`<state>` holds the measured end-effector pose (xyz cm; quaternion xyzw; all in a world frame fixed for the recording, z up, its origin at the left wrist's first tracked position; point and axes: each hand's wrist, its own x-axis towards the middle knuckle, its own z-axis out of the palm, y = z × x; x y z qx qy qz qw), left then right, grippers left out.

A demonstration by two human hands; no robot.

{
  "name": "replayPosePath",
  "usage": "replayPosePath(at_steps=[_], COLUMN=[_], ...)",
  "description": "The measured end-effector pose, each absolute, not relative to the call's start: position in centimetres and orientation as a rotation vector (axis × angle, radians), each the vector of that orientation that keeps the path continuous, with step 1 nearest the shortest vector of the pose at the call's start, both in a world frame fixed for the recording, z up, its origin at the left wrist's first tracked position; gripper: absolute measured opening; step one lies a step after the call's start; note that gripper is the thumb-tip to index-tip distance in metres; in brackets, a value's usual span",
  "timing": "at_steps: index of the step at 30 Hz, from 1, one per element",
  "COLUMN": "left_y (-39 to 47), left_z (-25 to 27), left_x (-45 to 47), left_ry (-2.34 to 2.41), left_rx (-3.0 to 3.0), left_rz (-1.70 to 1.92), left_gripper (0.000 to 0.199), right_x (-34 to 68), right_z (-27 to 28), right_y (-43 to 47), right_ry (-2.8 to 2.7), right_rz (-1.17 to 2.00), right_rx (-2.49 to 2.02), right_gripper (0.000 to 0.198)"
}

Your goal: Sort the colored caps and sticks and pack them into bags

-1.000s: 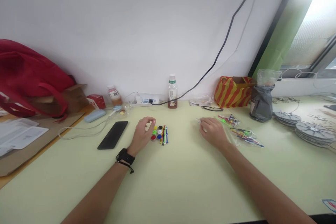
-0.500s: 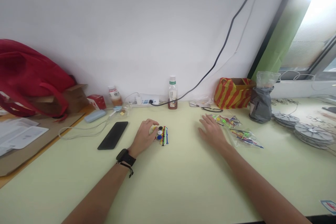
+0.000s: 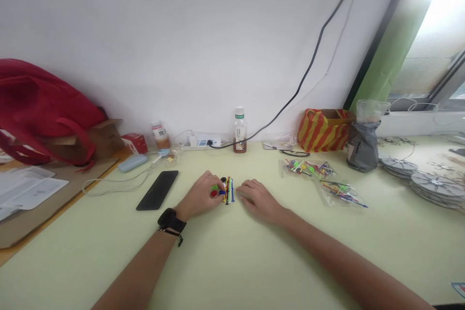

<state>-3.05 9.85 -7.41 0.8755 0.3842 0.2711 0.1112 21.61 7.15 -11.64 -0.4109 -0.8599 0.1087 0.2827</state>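
Sticks (image 3: 231,191) on green table (image 3: 218,256), white wall (image 3: 174,43)

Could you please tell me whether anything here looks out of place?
The black cable looks slightly untidy: it slants down the wall and passes in front of the bottle. I see nothing spilled or damaged; the coloured sticks lie roughly side by side.

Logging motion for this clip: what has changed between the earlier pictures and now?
The right hand has moved left, away from the bagged pieces, to beside the coloured sticks. The left hand has edged right, now at the discs; whether it grips one is unclear. The sticks, black phone and bottle stayed put.
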Motion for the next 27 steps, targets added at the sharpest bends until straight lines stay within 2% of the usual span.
replayPosePath(at_steps=[6, 14, 18, 21, 27], left_y=[9.5, 8.8, 9.2, 9.6, 9.8], left_z=[-7.9, -8.2, -8.6, -9.6, -11.0], left_x=[-2.3, -0.6, -1.3, -1.9, -0.2], left_ry=[1.097, 0.986, 1.137, 1.298, 1.300], left_rx=[2.523, 2.618, 2.635, 2.599, 2.599], left_rz=[0.840, 0.841, 0.840, 0.684, 0.531], left_gripper=[0.015, 0.022, 0.040, 0.058, 0.061], right_x=[19.2, 20.6, 22.7, 24.5, 28.2], right_z=[-11.8, -12.0, -11.8, -11.7, -11.2], right_y=[9.6, 11.3, 11.8, 11.8, 11.1], right_ry=[-2.177, -2.225, -2.243, -2.224, -2.168], right_rz=[0.377, 0.324, 0.256, 0.177, 0.023], right_rx=[-1.243, -1.267, -1.303, -1.360, -1.457], right_gripper=[0.015, 0.017, 0.014, 0.013, 0.014])
